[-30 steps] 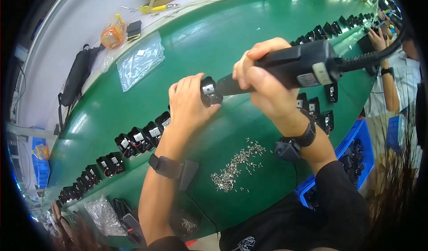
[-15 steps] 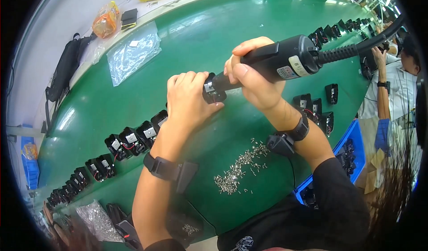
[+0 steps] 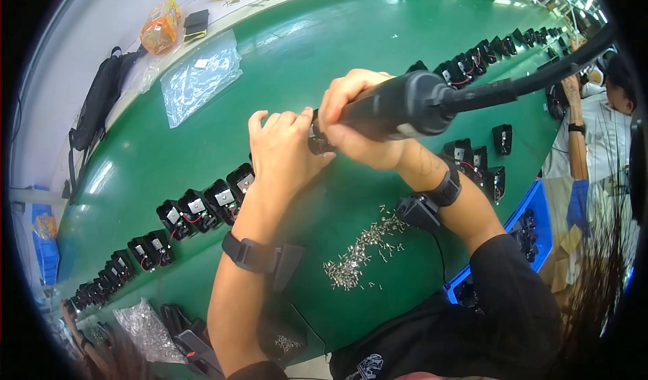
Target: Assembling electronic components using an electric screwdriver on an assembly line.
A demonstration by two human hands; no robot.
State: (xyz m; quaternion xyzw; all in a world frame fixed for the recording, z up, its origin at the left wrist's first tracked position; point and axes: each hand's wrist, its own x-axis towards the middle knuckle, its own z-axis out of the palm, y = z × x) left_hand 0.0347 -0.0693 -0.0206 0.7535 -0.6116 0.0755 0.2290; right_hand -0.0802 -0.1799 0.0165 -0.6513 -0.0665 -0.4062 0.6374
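Observation:
My right hand (image 3: 361, 127) wraps round a thick black electric screwdriver (image 3: 405, 103), whose cable runs off to the upper right. The tool's front end points at a small black plastic housing (image 3: 315, 139). My left hand (image 3: 280, 144) grips that housing against the green table, thumb on its near side. Most of the housing and the screwdriver's tip are hidden by my hands. Nearer to me lies a pile of small silver screws (image 3: 358, 255). A row of similar black housings with red wires (image 3: 197, 208) stretches left of my left forearm.
More housings (image 3: 462, 152) stand right of my right forearm, beside a blue bin (image 3: 540, 208). A clear plastic bag (image 3: 202, 76) lies at the far left. Near the front left is a bag of small metal parts (image 3: 150, 329). Another person (image 3: 577, 110) works at the right.
My right hand and the screwdriver have moved left, closer to my left hand, and the tool's back end has swung. Housings behind it have come into sight. My left hand has barely shifted.

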